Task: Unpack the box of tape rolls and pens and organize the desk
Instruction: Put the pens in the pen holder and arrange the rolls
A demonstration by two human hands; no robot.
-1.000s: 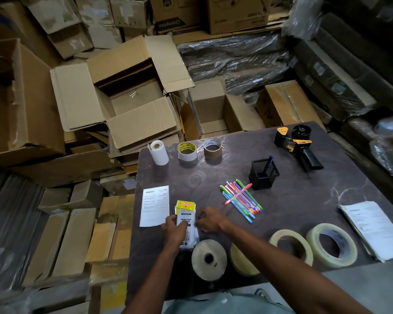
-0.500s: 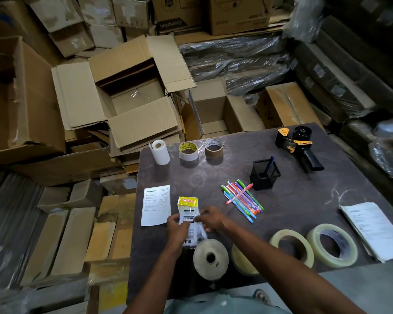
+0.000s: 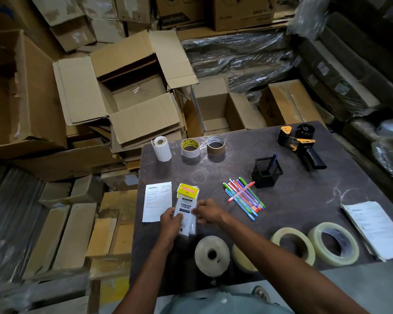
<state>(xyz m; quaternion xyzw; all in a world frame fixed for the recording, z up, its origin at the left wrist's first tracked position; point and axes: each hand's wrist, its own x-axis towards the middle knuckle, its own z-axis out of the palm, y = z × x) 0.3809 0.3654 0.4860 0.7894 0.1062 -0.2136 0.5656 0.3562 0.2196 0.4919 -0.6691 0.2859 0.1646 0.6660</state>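
I count six tape rolls; both hands, left hand (image 3: 171, 220) and right hand (image 3: 208, 211), fingers pinching one clear yellow-topped plastic packet (image 3: 187, 208) on dark worktop (image 3: 293, 200).

Both forearms are bare from the left hand (image 3: 171, 223) and the right hand (image 3: 208, 211) back to the frame edge, with no sleeves, watch or rings visible. Behind the arms, a light blue-grey shirt (image 3: 213, 302) shows.

Opened cardboard cartons (image 3: 132, 91) are lying stacked behind the desk; plastic-wrapped bundles (image 3: 236, 55) are resting beyond them, at right.
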